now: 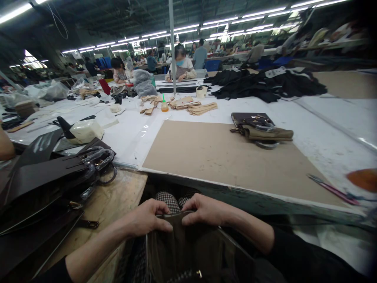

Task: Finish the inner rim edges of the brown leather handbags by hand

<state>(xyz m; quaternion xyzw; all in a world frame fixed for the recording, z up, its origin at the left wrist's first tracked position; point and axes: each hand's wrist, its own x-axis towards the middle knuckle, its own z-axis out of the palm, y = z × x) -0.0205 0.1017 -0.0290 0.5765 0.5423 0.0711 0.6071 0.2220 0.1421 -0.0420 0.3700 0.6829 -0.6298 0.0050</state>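
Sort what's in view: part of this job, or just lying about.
Job in hand:
dark bag, gripped by left hand and right hand

Apparently just lying about:
pink-handled tool
green-tipped bottle
tan strips
black fabric pile

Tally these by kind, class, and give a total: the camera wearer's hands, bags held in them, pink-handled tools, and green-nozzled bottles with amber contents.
Hands: 2 (left hand, right hand)
Held bag: 1
Pink-handled tool: 1
Green-nozzled bottle: 1
Total: 5
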